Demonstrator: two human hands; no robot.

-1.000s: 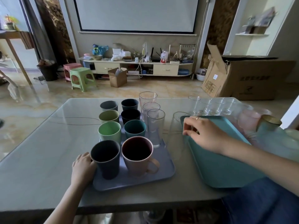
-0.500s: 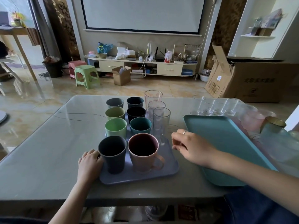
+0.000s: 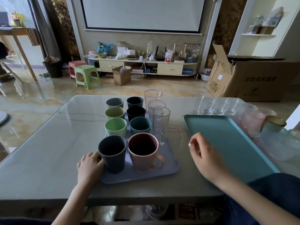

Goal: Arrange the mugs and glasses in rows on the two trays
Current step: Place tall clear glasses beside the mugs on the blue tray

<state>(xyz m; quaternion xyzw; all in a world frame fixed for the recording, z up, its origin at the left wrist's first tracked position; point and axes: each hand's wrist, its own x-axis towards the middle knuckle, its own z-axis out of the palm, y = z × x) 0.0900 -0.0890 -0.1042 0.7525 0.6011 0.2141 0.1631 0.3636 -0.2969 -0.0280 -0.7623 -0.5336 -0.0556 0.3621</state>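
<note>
Eight coloured mugs fill the lavender plastic tray (image 3: 170, 168); left hand (image 3: 90, 166) rests against its near-left edge, fingers relaxed. Right hand (image 3: 206, 158) hovers loosely curled, holding nothing, nearest the bare teal tray (image 3: 227, 140) (long axis running away), clear short glasses (image 3: 214, 106) beyond it.

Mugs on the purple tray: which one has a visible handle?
The pink mug, front right beside the dark blue one; its loop handle points right.
</note>
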